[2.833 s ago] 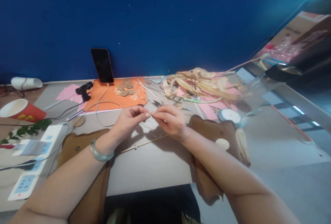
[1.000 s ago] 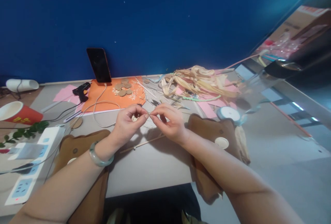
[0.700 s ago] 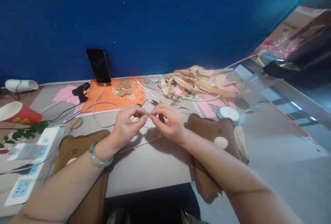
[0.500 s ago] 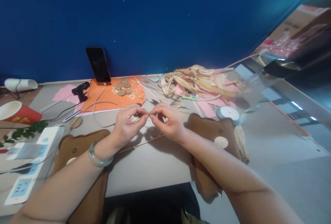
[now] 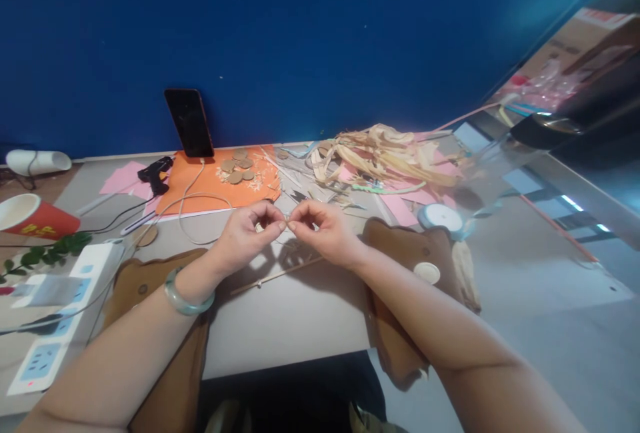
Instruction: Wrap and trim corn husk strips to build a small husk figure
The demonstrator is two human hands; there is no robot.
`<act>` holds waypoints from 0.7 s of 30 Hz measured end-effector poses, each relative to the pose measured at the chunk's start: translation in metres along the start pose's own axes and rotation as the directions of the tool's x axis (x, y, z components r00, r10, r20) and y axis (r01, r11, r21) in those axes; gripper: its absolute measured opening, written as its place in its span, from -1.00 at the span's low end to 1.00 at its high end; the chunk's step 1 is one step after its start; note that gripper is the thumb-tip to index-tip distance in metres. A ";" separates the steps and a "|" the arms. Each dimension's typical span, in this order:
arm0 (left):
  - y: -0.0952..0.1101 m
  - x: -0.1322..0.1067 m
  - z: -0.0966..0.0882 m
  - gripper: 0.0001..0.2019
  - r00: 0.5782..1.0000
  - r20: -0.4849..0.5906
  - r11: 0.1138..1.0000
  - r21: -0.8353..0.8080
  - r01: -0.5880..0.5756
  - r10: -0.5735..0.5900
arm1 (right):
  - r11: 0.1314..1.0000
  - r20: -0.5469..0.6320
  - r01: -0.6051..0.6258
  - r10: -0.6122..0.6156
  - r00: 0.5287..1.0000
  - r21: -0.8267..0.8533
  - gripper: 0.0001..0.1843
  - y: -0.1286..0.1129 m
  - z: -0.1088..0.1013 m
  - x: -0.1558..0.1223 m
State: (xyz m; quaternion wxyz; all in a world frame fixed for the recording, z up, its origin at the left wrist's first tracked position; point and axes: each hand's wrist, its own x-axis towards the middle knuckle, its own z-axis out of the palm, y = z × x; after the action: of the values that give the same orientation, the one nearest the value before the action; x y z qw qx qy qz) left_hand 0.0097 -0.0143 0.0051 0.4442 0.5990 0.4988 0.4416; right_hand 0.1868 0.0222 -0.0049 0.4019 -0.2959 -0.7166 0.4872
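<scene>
My left hand (image 5: 250, 234) and my right hand (image 5: 325, 232) meet over the middle of the table, thumb and forefinger of each pinched together, fingertips nearly touching. Whatever is between the fingertips is too small to make out. Below them lies a thin wooden stick (image 5: 277, 274) with a small pale bit on it. Dark scraps (image 5: 297, 253) rest in the shadow under the hands. Scissors (image 5: 299, 196), partly hidden, lie just behind the hands. One brown cushion (image 5: 155, 273) is under my left forearm, another brown cushion (image 5: 400, 253) under my right.
A phone (image 5: 190, 123) leans on the blue wall beside a black glue gun (image 5: 157, 174). Round wooden slices (image 5: 235, 178) lie on orange paper (image 5: 193, 200). Dried husk strips (image 5: 385, 153) are heaped right of centre. A ribbon spool (image 5: 443, 218), paper cup (image 5: 37, 216) and power strip (image 5: 65, 313) flank the hands.
Both hands keep their pinch at the same spot. My left wrist and forearm have shifted slightly left and down; the fingers have turned a little. Nothing else has visibly moved.
</scene>
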 end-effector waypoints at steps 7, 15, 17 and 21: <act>0.009 0.000 -0.004 -0.82 0.973 0.143 0.971 -0.134 0.199 -0.180 | 0.905 0.237 -0.347 0.290 0.927 0.247 -0.79 -0.003 -0.008 0.006; 0.006 0.002 -0.004 -0.83 0.938 0.204 0.927 -0.197 0.318 -0.279 | 0.850 0.336 -0.448 0.352 0.874 0.278 -0.79 -0.005 -0.010 0.006; 0.005 0.003 -0.004 -0.82 0.941 0.196 0.922 -0.221 0.317 -0.276 | 0.855 0.309 -0.440 0.356 0.882 0.273 -0.77 -0.004 -0.009 0.006; 0.002 0.004 -0.006 -0.81 0.954 0.163 0.923 -0.256 0.289 -0.253 | 0.923 0.154 -0.310 0.280 0.948 0.229 -0.76 -0.002 -0.004 0.004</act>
State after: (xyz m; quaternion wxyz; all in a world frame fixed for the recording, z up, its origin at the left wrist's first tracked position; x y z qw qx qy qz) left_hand 0.0044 -0.0096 0.0091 0.6112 0.4831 0.4810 0.4021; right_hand 0.1881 0.0266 -0.0008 0.3147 -0.3181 -0.6193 0.6452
